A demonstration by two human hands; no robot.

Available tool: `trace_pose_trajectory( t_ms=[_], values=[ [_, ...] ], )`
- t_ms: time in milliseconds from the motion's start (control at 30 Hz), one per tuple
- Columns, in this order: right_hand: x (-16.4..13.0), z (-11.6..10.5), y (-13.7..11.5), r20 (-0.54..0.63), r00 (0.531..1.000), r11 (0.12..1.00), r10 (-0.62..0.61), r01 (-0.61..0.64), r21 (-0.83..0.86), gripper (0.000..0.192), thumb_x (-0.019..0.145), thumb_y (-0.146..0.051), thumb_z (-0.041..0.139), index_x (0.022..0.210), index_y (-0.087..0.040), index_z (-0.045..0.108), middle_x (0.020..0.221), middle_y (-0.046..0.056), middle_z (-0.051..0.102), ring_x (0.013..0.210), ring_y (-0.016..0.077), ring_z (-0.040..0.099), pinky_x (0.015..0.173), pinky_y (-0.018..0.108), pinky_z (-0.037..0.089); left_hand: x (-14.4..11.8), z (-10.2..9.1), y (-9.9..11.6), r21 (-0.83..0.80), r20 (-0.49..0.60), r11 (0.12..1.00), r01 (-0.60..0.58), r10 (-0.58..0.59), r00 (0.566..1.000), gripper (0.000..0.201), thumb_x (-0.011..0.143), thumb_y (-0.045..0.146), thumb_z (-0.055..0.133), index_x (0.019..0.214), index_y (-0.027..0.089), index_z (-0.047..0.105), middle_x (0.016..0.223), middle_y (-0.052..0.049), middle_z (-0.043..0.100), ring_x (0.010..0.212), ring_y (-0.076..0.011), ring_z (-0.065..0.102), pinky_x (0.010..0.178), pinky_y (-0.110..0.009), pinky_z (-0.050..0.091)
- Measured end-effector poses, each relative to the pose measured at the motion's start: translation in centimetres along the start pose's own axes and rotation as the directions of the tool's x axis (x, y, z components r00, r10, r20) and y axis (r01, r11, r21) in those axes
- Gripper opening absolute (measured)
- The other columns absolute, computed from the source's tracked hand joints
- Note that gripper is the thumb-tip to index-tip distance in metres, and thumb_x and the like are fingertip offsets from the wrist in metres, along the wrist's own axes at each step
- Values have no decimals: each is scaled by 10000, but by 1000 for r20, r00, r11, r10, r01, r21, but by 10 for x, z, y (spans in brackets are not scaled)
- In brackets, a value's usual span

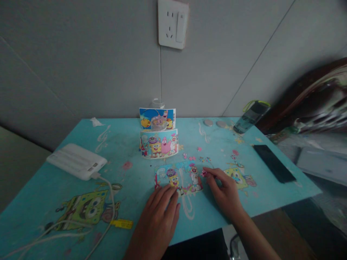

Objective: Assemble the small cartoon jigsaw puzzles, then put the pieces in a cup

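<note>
A small cartoon jigsaw puzzle (177, 176) lies partly assembled on the turquoise table (130, 202). My left hand (162, 213) rests flat with spread fingers on the puzzle's near left corner. My right hand (223, 189) pinches a small pink puzzle piece (204, 173) at the puzzle's right edge. Several loose pieces (199, 158) lie just beyond the puzzle. A picture card (159, 143) of the same cartoon stands upright behind it, with a second card (157, 118) and a clear round container (158, 122) behind that.
A white power bank (76, 161) with a cable (108, 213) lies at the left. A black phone (273, 163) lies at the right, a dark water bottle (251, 116) at the back right, two round discs (214, 123) near it. A wall socket (172, 23) is above.
</note>
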State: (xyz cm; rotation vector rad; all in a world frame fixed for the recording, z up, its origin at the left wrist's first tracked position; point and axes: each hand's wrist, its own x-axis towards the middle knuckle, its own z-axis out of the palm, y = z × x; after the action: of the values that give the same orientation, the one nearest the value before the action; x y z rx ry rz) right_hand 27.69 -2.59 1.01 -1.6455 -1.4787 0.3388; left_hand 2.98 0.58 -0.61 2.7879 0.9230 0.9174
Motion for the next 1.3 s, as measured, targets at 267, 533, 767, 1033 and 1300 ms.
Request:
trace_pose_trajectory(
  t_ms=[267,533,767,1033,1300],
  values=[
    [0,3,2,-18,998,998,59,-59,2,213,948,-255,587,1098,-235,736,907,52,737,798,189,665,736,329,522,-7,8,-12,81,-40,990,-118,122,992,321,956,123,481,1229,104,648,1276,-130,665,1200,-277,607,965,-471,561],
    [-2,5,1,35,999,1000,3,-2,-24,175,935,-212,590,1033,-235,733,909,56,733,813,194,667,744,328,524,-7,10,-18,108,-55,980,-168,175,983,316,931,114,510,1207,104,665,1244,-125,688,1184,-273,622,982,-438,540],
    [1,6,-2,71,997,999,35,-35,-4,153,946,-223,587,1020,-236,721,911,48,734,814,184,678,748,318,543,-8,10,-17,115,-52,984,-134,141,989,290,934,146,533,1180,131,685,1227,-102,701,1184,-262,627,987,-411,547],
    [49,4,-8,335,941,999,-51,51,10,143,963,-269,585,1000,-241,720,949,53,718,882,195,660,800,320,533,-3,4,-8,57,-35,998,-29,31,999,283,954,164,526,1177,137,699,1224,-87,704,1193,-242,624,1000,-374,559],
    [71,28,-28,493,868,990,-59,113,-82,131,953,-276,612,939,-249,740,817,-5,740,752,166,669,743,294,501,-2,4,0,30,-66,999,43,-41,997,276,968,136,505,1159,133,704,1218,-86,701,1196,-243,618,1006,-413,559]
  ],
)
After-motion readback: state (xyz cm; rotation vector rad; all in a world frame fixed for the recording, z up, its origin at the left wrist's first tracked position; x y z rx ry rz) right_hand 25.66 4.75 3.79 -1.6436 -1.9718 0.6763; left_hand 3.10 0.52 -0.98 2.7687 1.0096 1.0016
